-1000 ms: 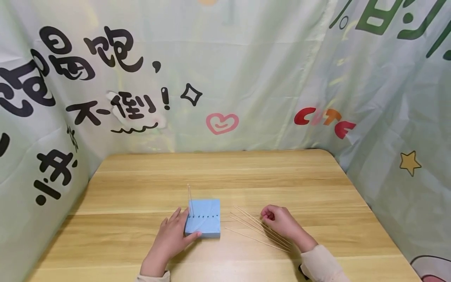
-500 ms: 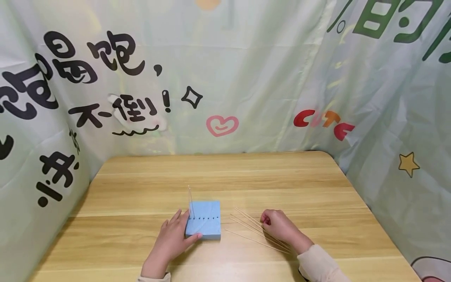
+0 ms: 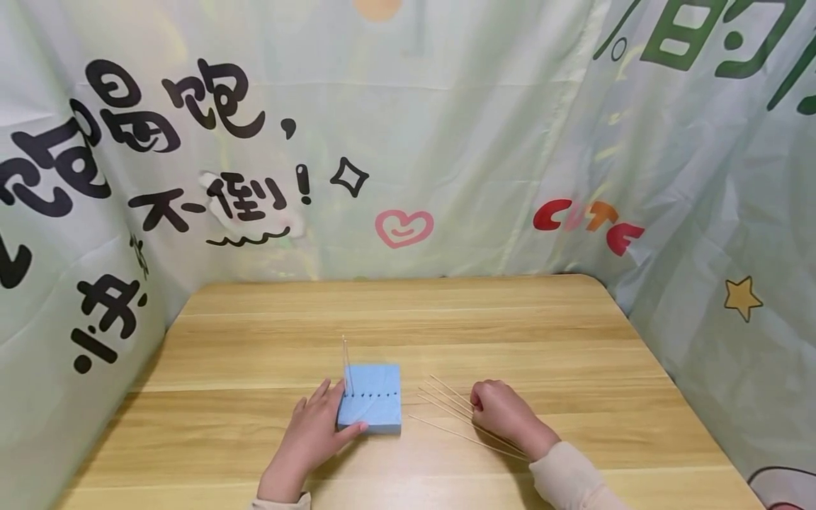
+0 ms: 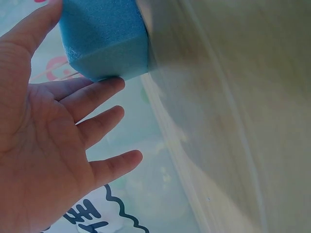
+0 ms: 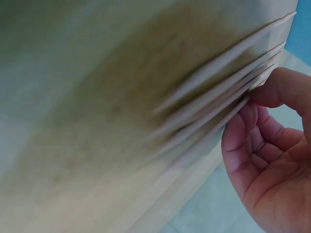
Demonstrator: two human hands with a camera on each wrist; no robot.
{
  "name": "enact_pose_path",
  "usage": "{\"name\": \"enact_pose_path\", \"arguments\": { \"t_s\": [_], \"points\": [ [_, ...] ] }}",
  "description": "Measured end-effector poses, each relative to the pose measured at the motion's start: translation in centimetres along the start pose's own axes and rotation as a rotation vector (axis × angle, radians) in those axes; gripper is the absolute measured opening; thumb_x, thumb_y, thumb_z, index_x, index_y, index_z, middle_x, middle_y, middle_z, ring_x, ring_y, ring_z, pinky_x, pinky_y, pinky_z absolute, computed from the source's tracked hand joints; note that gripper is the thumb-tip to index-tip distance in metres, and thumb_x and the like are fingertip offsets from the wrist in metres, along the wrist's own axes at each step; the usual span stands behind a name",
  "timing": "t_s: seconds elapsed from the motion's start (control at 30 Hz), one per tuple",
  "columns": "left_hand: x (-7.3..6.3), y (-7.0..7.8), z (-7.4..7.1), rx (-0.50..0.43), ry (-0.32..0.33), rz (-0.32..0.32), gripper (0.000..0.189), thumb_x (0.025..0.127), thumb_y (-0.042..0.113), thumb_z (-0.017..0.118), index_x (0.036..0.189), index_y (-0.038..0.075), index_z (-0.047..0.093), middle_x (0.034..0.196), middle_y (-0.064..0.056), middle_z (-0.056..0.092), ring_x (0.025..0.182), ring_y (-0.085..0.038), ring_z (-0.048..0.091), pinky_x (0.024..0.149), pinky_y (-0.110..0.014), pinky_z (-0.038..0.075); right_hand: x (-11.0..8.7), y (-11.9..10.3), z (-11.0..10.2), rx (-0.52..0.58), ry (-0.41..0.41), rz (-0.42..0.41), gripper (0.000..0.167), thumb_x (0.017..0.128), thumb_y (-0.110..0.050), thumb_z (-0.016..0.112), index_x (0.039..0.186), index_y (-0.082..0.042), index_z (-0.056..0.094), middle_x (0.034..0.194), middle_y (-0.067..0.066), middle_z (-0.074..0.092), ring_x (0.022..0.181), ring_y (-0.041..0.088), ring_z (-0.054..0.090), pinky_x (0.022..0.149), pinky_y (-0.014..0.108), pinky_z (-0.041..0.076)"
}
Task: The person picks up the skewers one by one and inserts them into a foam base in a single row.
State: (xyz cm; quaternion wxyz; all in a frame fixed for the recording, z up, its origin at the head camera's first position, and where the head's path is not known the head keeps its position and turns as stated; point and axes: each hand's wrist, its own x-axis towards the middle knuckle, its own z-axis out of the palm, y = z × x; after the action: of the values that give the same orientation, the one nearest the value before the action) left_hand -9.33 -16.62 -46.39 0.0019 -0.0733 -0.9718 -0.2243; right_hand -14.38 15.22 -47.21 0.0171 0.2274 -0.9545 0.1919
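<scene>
A blue foam block (image 3: 376, 416) with a row of small holes lies left of the table's middle. Two thin sticks (image 3: 346, 361) stand upright near its left edge. My left hand (image 3: 312, 428) holds the block at its left side, thumb along the front edge; in the left wrist view its fingertips touch the foam (image 4: 104, 36) while the other fingers spread away. To the right, my right hand (image 3: 506, 418) is over several loose thin wooden sticks (image 3: 446, 404). In the right wrist view, thumb and forefinger pinch one stick (image 5: 238, 107) beside the others.
The wooden table (image 3: 408, 319) has rounded far corners. A pale printed curtain (image 3: 472, 163) hangs behind it and along both sides.
My right hand has turned slightly, its fingers lower and closer around a stick, whose tip has shifted a little. My left hand stays on the block; the head view has tilted slightly.
</scene>
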Motion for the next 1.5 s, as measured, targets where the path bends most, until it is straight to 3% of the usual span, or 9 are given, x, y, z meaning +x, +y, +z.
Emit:
{"name": "enact_pose_path", "arguments": {
  "t_s": [0.23,0.33,0.43,0.63,0.77,0.9,1.1,1.3,1.5],
  "points": [
    [-0.2,0.0,0.0,-0.008,-0.016,-0.014,0.086,0.078,0.050,0.071,0.140,-0.001,0.041,0.138,-0.022,0.047,0.134,-0.041,0.034,0.103,-0.067,0.024,0.3,-0.1,-0.4,0.025,0.008,0.046,0.020,0.063,0.004,0.057,0.058,-0.013,0.048,0.056,-0.007,0.040,0.053,0.009,0.036,0.048,0.022,0.032],
    [-0.2,0.1,0.0,-0.014,-0.013,-0.004,0.086,0.078,0.050,0.071,0.140,-0.001,0.041,0.137,-0.022,0.048,0.133,-0.041,0.034,0.103,-0.066,0.024,0.6,0.1,-2.0,0.095,0.073,0.107,0.015,0.066,0.004,0.058,0.064,-0.010,0.051,0.060,-0.005,0.044,0.056,0.009,0.040,0.051,0.022,0.035],
    [-0.2,0.2,-0.1,-0.014,-0.008,0.003,0.085,0.078,0.050,0.071,0.139,-0.002,0.042,0.137,-0.022,0.049,0.133,-0.041,0.035,0.103,-0.066,0.025,1.1,0.4,-3.9,0.168,0.195,0.129,0.012,0.068,0.004,0.058,0.070,-0.008,0.054,0.063,-0.003,0.048,0.058,0.009,0.044,0.053,0.022,0.039],
    [-0.2,0.3,-0.2,-0.011,-0.020,-0.003,0.085,0.078,0.050,0.071,0.139,-0.002,0.042,0.137,-0.023,0.048,0.133,-0.041,0.035,0.103,-0.066,0.025,1.5,0.4,-6.0,0.274,0.413,0.058,0.013,0.071,0.002,0.058,0.073,-0.009,0.053,0.064,-0.005,0.050,0.058,0.006,0.046,0.052,0.021,0.040],
    [-0.2,0.3,-0.2,-0.010,-0.018,-0.003,0.086,0.078,0.050,0.071,0.139,-0.002,0.042,0.137,-0.023,0.048,0.133,-0.041,0.035,0.103,-0.066,0.025,1.8,0.1,-5.9,0.342,0.525,0.007,0.018,0.071,0.006,0.058,0.075,-0.011,0.053,0.065,-0.005,0.052,0.059,0.003,0.049,0.052,0.017,0.044],
    [-0.2,0.3,-0.2,-0.010,-0.015,-0.004,0.086,0.077,0.050,0.071,0.139,-0.002,0.042,0.137,-0.023,0.048,0.133,-0.041,0.035,0.103,-0.066,0.025,2.2,-0.5,-5.6,0.486,0.604,-0.061,0.023,0.072,0.014,0.060,0.078,-0.008,0.056,0.070,0.000,0.057,0.064,0.003,0.054,0.057,0.014,0.049],
    [-0.1,0.2,-0.2,-0.009,-0.007,-0.006,0.086,0.077,0.051,0.071,0.139,-0.002,0.042,0.137,-0.023,0.048,0.133,-0.041,0.035,0.104,-0.066,0.024,2.9,-2.4,-5.6,0.626,0.635,-0.154,0.025,0.074,0.020,0.061,0.080,-0.004,0.058,0.076,0.008,0.060,0.071,0.005,0.057,0.062,0.014,0.051],
    [-0.1,0.1,-0.1,-0.010,-0.002,-0.004,0.086,0.077,0.050,0.071,0.140,-0.001,0.042,0.138,-0.022,0.047,0.134,-0.040,0.034,0.104,-0.066,0.024,3.2,-6.0,-6.8,0.653,0.608,-0.247,0.017,0.075,0.023,0.059,0.081,0.008,0.057,0.076,0.016,0.059,0.072,0.009,0.057,0.065,0.016,0.052],
    [-0.1,0.0,0.0,-0.006,-0.002,0.001,0.086,0.078,0.051,0.070,0.140,-0.001,0.042,0.138,-0.022,0.048,0.134,-0.040,0.034,0.103,-0.066,0.025,3.9,-8.4,-6.5,0.669,0.578,-0.332,0.018,0.076,0.024,0.060,0.082,0.007,0.057,0.076,0.015,0.059,0.072,0.012,0.058,0.065,0.023,0.054]
  ]
}}
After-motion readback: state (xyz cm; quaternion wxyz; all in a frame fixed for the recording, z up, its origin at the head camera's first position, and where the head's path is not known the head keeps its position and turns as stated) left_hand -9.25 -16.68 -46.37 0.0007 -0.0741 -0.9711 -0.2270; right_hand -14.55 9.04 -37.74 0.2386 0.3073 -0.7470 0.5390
